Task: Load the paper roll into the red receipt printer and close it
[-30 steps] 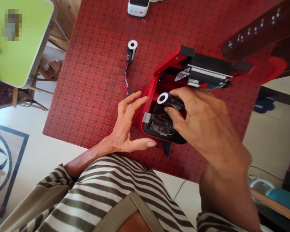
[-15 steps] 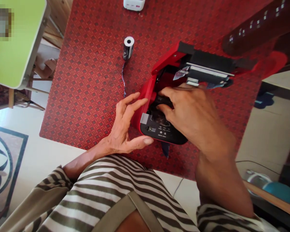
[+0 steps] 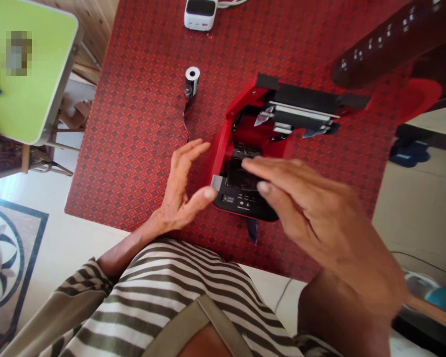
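Note:
A red and black printer [image 3: 228,144] sits on the red patterned tablecloth [image 3: 141,124] with its lid [image 3: 301,101] swung open. A dark roll lies inside its bay [image 3: 245,158], mostly hidden. My left hand [image 3: 182,191] is open beside the printer's left edge, its thumb touching the front corner. My right hand [image 3: 308,213] hovers open just above the printer's front, fingers stretched out and holding nothing. A second dark roll [image 3: 192,82] with a white core stands farther back on the cloth, its loose strip trailing toward me.
A small white device [image 3: 199,14] sits at the table's far edge. A green-topped table [image 3: 26,74] stands to the left over a tiled floor. A dark perforated bar [image 3: 386,42] crosses the upper right. The near table edge runs just past the printer.
My right hand pushed the dark roll down into the printer's bay, let go and drew back toward me, fingers now stretched open. My left hand stayed beside the printer.

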`<state>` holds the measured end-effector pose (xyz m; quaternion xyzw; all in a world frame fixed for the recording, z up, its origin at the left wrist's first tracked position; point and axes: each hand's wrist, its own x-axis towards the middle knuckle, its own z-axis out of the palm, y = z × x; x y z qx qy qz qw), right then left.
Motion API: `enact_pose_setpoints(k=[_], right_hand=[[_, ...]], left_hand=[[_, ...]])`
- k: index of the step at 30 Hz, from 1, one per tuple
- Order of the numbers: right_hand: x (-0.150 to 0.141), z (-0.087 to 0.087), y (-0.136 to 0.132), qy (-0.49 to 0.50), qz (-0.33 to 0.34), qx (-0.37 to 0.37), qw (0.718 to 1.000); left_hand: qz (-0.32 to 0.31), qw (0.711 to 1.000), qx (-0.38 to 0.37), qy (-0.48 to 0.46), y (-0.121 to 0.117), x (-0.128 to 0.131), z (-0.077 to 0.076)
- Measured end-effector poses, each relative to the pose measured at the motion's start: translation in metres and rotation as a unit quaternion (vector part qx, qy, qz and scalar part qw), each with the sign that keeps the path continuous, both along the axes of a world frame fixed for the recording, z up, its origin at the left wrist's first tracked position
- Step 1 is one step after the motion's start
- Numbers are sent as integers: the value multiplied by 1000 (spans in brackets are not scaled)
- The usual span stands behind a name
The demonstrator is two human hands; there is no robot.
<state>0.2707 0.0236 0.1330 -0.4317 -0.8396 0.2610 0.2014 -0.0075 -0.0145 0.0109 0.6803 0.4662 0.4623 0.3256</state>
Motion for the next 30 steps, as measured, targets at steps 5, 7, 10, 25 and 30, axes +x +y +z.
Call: enact_pose_setpoints(k=[5, 7, 10, 25, 30], right_hand=[[5, -6, -20, 24, 3, 55, 998], [2, -15, -22, 34, -12, 93, 995], [-3, -24, -27, 29, -37, 143, 989], [-6, -44, -56, 1, -111, 193, 975], [-7, -43, -56, 2, -112, 156, 981]], left_hand=[[28, 998, -10, -50, 39, -8, 25], [27, 998, 8, -54, 67, -9, 33], [35, 997, -16, -63, 111, 0, 37], [-26, 999, -22, -27, 91, -11, 20], [-41, 997, -69, 7, 56, -13, 2]])
